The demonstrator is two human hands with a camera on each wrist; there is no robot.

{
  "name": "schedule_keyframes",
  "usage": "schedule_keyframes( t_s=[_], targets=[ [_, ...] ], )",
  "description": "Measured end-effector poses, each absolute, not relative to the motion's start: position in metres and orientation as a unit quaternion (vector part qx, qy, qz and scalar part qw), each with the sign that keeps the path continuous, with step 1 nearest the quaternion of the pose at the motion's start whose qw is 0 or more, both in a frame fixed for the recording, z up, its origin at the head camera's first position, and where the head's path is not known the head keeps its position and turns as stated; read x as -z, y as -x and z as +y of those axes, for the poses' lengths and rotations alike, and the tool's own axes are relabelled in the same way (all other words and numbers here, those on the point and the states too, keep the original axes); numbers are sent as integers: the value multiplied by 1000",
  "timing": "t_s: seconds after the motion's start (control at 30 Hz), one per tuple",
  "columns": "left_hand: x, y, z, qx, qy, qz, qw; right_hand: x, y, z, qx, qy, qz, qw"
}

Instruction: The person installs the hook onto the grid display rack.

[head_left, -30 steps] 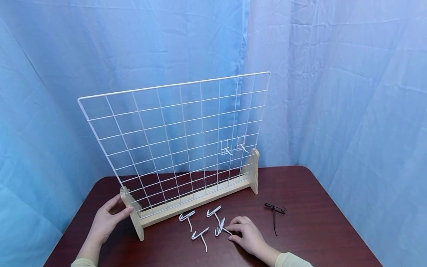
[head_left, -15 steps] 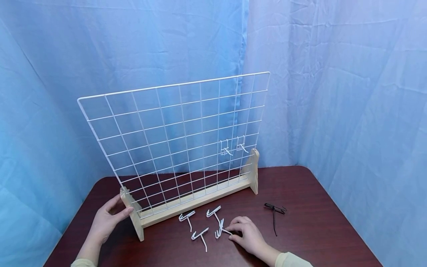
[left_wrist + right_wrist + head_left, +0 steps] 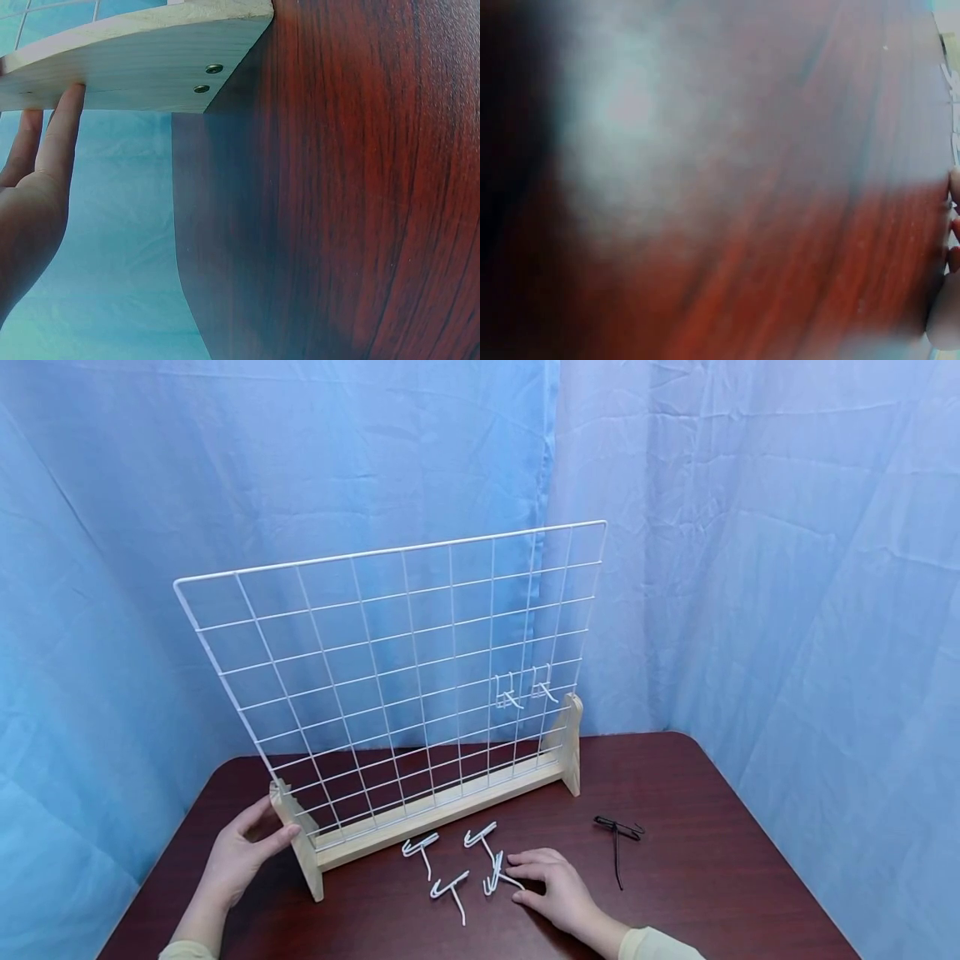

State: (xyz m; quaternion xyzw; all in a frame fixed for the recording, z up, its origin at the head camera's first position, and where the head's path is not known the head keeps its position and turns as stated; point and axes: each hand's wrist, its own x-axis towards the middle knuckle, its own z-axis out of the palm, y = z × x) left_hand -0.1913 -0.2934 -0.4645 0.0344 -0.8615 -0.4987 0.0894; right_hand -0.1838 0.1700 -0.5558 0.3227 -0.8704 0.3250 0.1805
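Observation:
A white wire grid panel stands in a wooden stand. My left hand holds the stand's left end piece, its thumb across the near edge and fingers on the outer face. Close by the grid's base, several white display hooks lie on the table. Beside the rightmost one, a white hook, is my right hand, with thumb and fingers parted around its stem. The right wrist view shows mostly blurred tabletop, with a few fingers at its right edge.
Two white hooks hang on the grid's lower right. A black hook lies to the right on the dark red wooden table. Blue curtains surround the table's back and sides.
The white hook near my right hand has turned slightly and come to rest. My right thumb and fingers have spread apart from its stem. The left hand stays put.

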Motion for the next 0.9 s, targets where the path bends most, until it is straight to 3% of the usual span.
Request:
schedule_keyframes(
  t_s=[0.9],
  targets=[
    [463,191,-292,502,-32,-859,92,545,183,156,-334,-219,-904,153]
  ],
)
